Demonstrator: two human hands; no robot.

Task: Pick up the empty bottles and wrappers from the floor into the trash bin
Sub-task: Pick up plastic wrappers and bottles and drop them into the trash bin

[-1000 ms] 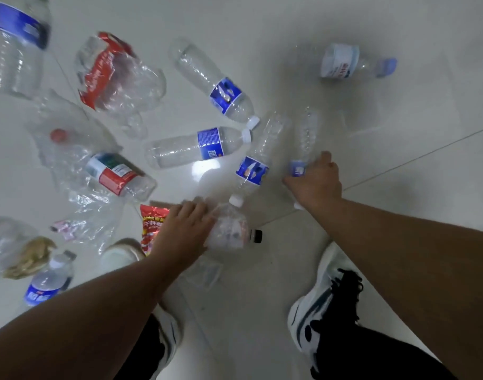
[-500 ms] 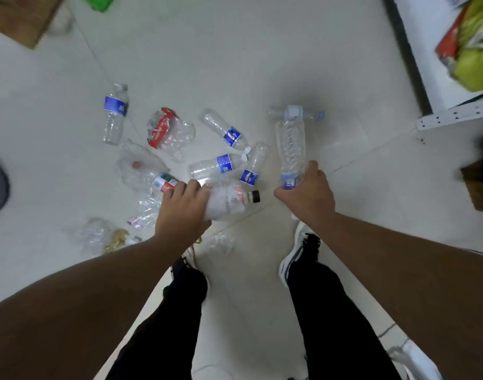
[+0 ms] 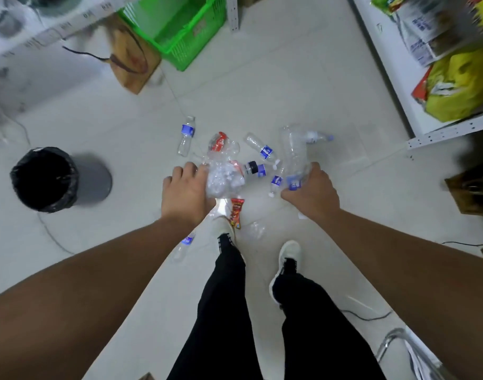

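My left hand [image 3: 188, 193] grips a crushed clear bottle with a black cap [image 3: 228, 178], lifted off the floor. My right hand [image 3: 311, 193] grips a tall clear bottle with a blue label [image 3: 293, 157] by its lower end, neck side down. The trash bin [image 3: 47, 178], grey with a black liner, stands on the floor to the left. Several more empty bottles lie on the white floor beyond my hands, among them a blue-label one [image 3: 186, 135] and a red-label crushed one [image 3: 221, 142]. A red snack wrapper [image 3: 237, 209] lies by my left shoe.
A green plastic basket [image 3: 177, 26] and a brown paper bag [image 3: 130, 58] stand at the back. White shelving with bagged goods [image 3: 437, 67] runs along the right. A cardboard box [image 3: 473, 187] sits at the right edge. Another bottle [image 3: 184, 244] lies under my left forearm.
I have stood up, so the floor and litter look farther away. Both hands have lifted their bottles off the floor. The bin, basket and shelves have come into view.
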